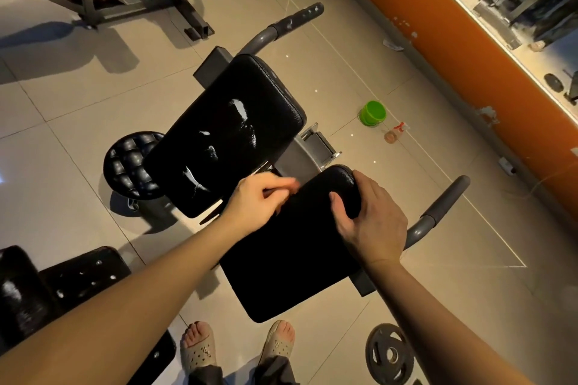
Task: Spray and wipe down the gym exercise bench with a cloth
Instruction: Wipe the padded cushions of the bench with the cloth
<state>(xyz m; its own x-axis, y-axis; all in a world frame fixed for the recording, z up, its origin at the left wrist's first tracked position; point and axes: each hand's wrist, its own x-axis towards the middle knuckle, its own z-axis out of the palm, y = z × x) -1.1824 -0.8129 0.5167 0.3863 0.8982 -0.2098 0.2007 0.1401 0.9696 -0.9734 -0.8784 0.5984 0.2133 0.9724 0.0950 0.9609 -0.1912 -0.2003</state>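
Black bench pad [291, 259] under left hand [256, 203], right hand [372, 222]

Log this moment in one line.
left hand: blurred, at near pad | right hand: grips its corner | bottle: on floor by bucket

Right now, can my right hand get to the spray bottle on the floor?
Probably not without stepping: the right hand grips the pad, and the spray bottle stands past the bench beside the green bucket.
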